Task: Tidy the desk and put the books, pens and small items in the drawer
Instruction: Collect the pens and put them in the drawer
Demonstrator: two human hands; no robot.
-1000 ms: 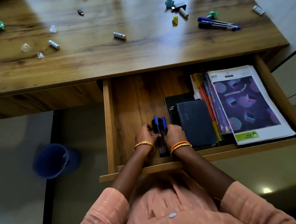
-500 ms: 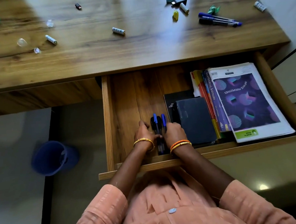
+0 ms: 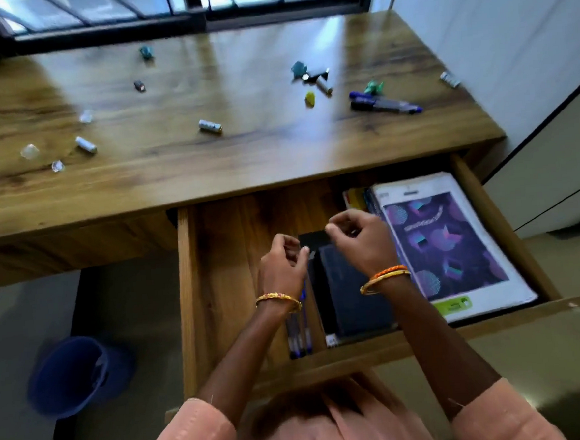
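Step in hand: a judgement — the pen-stowing step looks finished; a bundle of pens (image 3: 298,336) lies in the open drawer (image 3: 187,295), along the near left side of a dark notebook (image 3: 352,291)
Left hand (image 3: 283,266): raised over the drawer, fingers loosely curled, grasping nothing
Right hand (image 3: 362,240): raised over the notebook, fingers loosely curled too; nothing shows in it, though blur softens the fingertips
Books: stowed at the drawer's right, the purple-covered book (image 3: 448,243) on top of the stack
Still on the desk (image 3: 243,161): two markers (image 3: 383,103) at the far right, a battery (image 3: 210,126) near the middle, another battery (image 3: 85,144) to the left, a yellow bit (image 3: 310,99), small green and clear items scattered about
Next move calls for: a reach up and far to the desktop; the markers lie together, so one hand could probably take both, while the tiny clear pieces likely need a fingertip pinch each
Off to the side: a blue bin (image 3: 76,375) on the floor, near left
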